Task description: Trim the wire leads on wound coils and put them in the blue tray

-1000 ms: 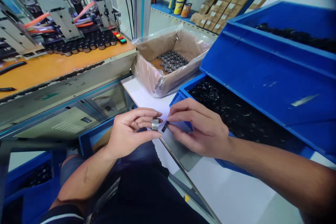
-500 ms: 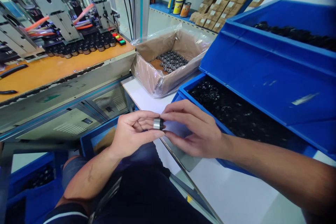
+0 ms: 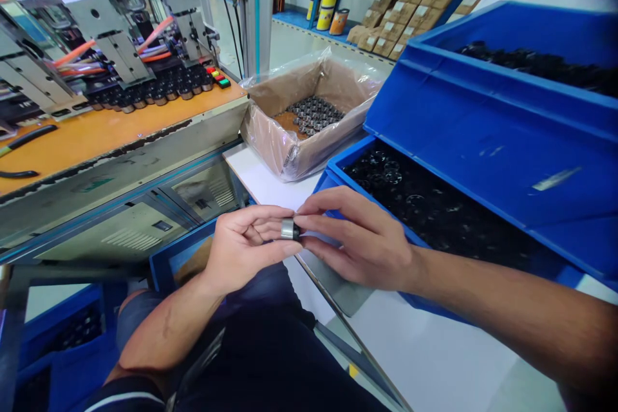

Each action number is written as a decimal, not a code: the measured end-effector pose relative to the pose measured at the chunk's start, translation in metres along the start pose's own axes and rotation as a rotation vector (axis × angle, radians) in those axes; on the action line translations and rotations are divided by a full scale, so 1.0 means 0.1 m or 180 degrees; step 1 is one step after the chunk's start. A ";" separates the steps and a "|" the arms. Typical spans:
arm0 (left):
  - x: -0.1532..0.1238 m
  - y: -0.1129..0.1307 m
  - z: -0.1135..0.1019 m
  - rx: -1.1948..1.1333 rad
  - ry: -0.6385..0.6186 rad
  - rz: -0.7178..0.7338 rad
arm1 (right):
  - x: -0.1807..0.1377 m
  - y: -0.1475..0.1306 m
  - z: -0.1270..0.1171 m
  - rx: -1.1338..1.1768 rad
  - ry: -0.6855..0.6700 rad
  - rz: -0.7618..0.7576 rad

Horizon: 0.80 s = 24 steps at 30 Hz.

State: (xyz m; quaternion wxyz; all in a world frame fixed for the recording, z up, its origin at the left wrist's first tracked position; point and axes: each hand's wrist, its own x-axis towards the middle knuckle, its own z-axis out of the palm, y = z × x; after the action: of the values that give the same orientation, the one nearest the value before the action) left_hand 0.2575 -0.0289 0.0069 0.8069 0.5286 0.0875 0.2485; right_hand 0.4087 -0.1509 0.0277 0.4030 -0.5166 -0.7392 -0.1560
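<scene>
A small silver cylindrical part with a black end (image 3: 288, 229) is held between both hands in the middle of the view. My left hand (image 3: 244, 244) closes on it from the left, thumb below and index finger above. At its black right-hand end, the fingertips of my right hand (image 3: 360, 241) press on it, with the thumb underneath. Just beyond my right hand, a blue bin (image 3: 333, 170) holds many black plastic pieces (image 3: 425, 206). The fingers partly cover the black end.
Another blue bin (image 3: 463, 96) with black pieces is tilted above the lower one. A plastic-lined carton (image 3: 270, 145) of similar parts stands on the white table (image 3: 405, 341). On the left, an orange-topped machine bench (image 3: 120, 135) carries rows of parts (image 3: 159, 93) and pliers (image 3: 29, 138).
The right fingers have shifted slightly on the part's black end, the middle finger now reaching onto it. The camera view has moved a little; the left hand keeps its grip.
</scene>
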 end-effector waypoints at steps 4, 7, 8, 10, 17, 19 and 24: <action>-0.01 0.00 -0.01 0.0090 0.0037 0.0021 | 0.00 0.00 0.00 -0.0028 0.0037 -0.0022; -0.01 0.01 -0.01 0.0184 0.0106 -0.0056 | 0.00 -0.01 0.00 0.0004 0.0055 -0.0014; -0.01 0.01 0.00 0.0190 0.0115 -0.0074 | 0.00 -0.01 0.00 0.0003 0.0047 -0.0015; -0.01 0.01 0.00 0.0157 0.0103 -0.0059 | 0.00 -0.01 -0.01 -0.0002 0.0030 -0.0028; -0.01 0.01 0.00 -0.0022 -0.0063 -0.0013 | -0.01 0.01 0.00 -0.0036 0.0030 -0.0060; 0.00 0.01 0.00 -0.0013 -0.0046 -0.0032 | -0.01 0.02 0.00 -0.0031 0.0050 -0.0129; 0.01 0.00 0.00 -0.0022 -0.0041 -0.0064 | 0.00 0.02 0.00 -0.0030 0.0036 -0.0104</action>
State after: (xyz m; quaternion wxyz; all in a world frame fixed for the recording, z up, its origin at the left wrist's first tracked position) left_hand 0.2583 -0.0285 0.0073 0.8118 0.5265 0.0867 0.2372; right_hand 0.4100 -0.1500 0.0269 0.4022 -0.5054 -0.7445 -0.1691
